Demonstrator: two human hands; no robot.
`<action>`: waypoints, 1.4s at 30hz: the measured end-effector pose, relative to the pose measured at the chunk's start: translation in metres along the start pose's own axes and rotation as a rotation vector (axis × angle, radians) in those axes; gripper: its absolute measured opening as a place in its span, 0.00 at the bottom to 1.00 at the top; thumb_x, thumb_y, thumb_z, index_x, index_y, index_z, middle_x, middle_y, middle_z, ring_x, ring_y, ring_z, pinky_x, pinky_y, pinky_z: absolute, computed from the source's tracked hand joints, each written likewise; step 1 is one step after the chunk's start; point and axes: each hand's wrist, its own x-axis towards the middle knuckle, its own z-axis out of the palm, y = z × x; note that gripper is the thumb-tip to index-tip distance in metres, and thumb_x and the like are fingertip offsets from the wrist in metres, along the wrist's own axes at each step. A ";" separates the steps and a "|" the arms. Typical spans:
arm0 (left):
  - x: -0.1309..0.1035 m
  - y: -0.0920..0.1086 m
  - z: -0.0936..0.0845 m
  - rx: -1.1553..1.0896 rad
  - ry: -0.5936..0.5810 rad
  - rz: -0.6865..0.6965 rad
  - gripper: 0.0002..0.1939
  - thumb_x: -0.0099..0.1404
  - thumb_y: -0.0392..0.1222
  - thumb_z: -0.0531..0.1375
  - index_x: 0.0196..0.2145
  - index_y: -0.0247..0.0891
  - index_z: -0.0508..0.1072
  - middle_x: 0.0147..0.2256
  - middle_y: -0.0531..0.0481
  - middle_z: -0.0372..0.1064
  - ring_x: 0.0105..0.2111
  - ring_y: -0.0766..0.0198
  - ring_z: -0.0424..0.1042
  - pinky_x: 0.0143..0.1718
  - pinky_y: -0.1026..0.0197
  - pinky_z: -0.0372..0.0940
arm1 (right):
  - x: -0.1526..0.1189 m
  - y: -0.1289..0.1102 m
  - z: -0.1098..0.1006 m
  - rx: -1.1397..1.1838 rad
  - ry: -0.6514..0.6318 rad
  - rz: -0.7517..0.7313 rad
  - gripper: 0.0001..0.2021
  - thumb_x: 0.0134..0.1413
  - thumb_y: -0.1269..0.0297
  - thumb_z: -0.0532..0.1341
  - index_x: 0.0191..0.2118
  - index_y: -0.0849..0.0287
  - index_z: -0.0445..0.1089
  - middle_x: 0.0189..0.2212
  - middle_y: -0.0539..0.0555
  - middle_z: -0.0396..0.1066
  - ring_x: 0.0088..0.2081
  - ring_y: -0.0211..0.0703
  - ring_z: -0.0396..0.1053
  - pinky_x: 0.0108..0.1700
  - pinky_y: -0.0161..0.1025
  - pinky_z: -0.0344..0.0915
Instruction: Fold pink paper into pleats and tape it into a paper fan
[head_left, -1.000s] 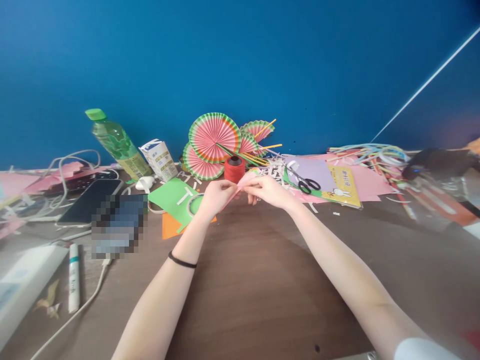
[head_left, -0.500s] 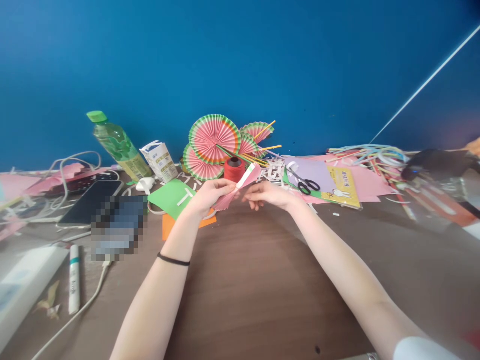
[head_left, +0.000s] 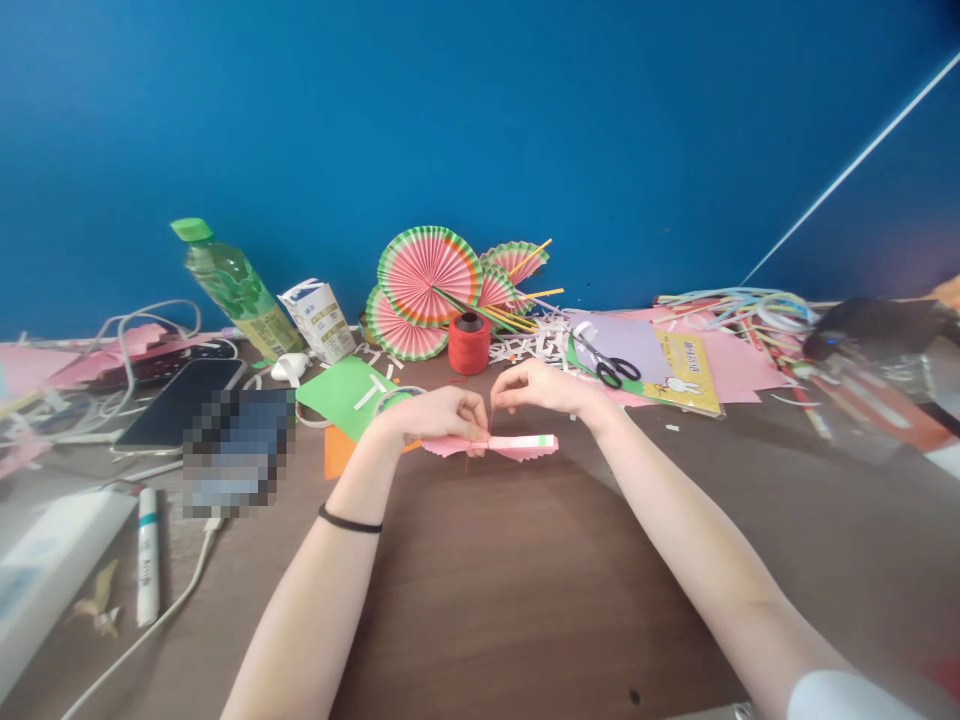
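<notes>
Tying red thread [head_left: 491, 414] around the middle of a pleated pink paper strip [head_left: 529, 447], judging by the setup. Pinching the narrow waist of the strip with the left hand [head_left: 450, 415], thumb and fingertips closed on the folds, with both ends sticking out sideways and flaring a little. Pulling or guiding the thread with the right hand [head_left: 529, 388], fingertips pressed together just above the paper, near the left hand but not touching the strip. Holding everything in front of the red spool [head_left: 469, 348], low over the bare part of the counter [head_left: 510, 580]; can't tell about actual contact with the surface. Also can't make out the number of wraps, or any knot, at this size. For a neat result, squeeze the pleats flat and lined up at the waist, right beside the thread, without covering the crossing point. Pull firmly and evenly, straight up from the center, to avoid slipping toward one end. Don't yank, though: probably pretty easy to crumple or cut into folded paper. Watch the loose red tail apparently dangling below the strip too, and pin down that end with the left thumb before tightening.
</notes>
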 end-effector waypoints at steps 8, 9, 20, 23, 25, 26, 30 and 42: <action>0.013 -0.007 0.005 0.129 0.261 -0.016 0.07 0.51 0.39 0.57 0.29 0.35 0.70 0.28 0.49 0.73 0.28 0.63 0.71 0.26 0.66 0.62 | -0.013 -0.049 0.022 -0.541 0.263 -0.065 0.06 0.49 0.70 0.58 0.27 0.59 0.72 0.28 0.51 0.71 0.31 0.37 0.64 0.33 0.35 0.56; 0.015 -0.010 0.004 0.097 0.285 0.014 0.07 0.51 0.39 0.58 0.29 0.35 0.70 0.28 0.48 0.74 0.30 0.62 0.72 0.29 0.65 0.63 | -0.015 -0.053 0.026 -0.604 0.280 -0.068 0.07 0.50 0.71 0.57 0.26 0.59 0.72 0.28 0.51 0.70 0.31 0.38 0.64 0.32 0.35 0.55; 0.006 -0.011 -0.012 -0.431 0.564 0.136 0.08 0.52 0.41 0.62 0.28 0.34 0.68 0.26 0.51 0.70 0.27 0.68 0.70 0.28 0.66 0.63 | -0.010 -0.057 0.035 -0.465 0.520 -0.088 0.09 0.54 0.66 0.55 0.28 0.59 0.72 0.29 0.53 0.71 0.30 0.39 0.64 0.33 0.37 0.56; 0.003 -0.012 -0.017 -0.593 0.499 0.235 0.10 0.51 0.41 0.63 0.27 0.34 0.67 0.27 0.51 0.71 0.29 0.67 0.71 0.32 0.65 0.64 | -0.004 -0.045 0.030 -0.166 0.493 -0.102 0.08 0.51 0.64 0.57 0.28 0.60 0.71 0.28 0.53 0.71 0.30 0.39 0.65 0.33 0.37 0.58; 0.002 -0.011 -0.018 -0.646 0.450 0.265 0.10 0.51 0.41 0.64 0.27 0.35 0.67 0.27 0.51 0.71 0.29 0.67 0.71 0.33 0.65 0.65 | 0.000 -0.035 0.026 0.009 0.419 -0.062 0.09 0.49 0.62 0.59 0.28 0.61 0.72 0.26 0.52 0.70 0.27 0.37 0.63 0.30 0.36 0.58; 0.001 -0.011 -0.018 -0.660 0.428 0.268 0.10 0.51 0.40 0.64 0.27 0.35 0.67 0.27 0.52 0.71 0.28 0.68 0.71 0.33 0.65 0.65 | 0.002 -0.030 0.024 0.089 0.387 -0.039 0.09 0.47 0.61 0.60 0.28 0.62 0.72 0.25 0.52 0.69 0.25 0.36 0.62 0.28 0.35 0.57; 0.000 -0.009 -0.015 -0.704 0.366 0.303 0.10 0.51 0.39 0.65 0.28 0.35 0.66 0.25 0.53 0.70 0.27 0.68 0.71 0.33 0.65 0.66 | 0.009 -0.013 0.020 0.364 0.321 0.009 0.12 0.42 0.58 0.63 0.29 0.63 0.71 0.19 0.47 0.62 0.20 0.30 0.54 0.23 0.33 0.49; -0.006 0.003 -0.007 -0.072 0.018 0.067 0.05 0.52 0.40 0.60 0.27 0.36 0.69 0.27 0.50 0.71 0.26 0.67 0.68 0.25 0.67 0.60 | 0.000 -0.011 0.006 0.147 0.026 -0.031 0.09 0.43 0.60 0.62 0.28 0.62 0.72 0.27 0.51 0.71 0.31 0.38 0.66 0.36 0.36 0.61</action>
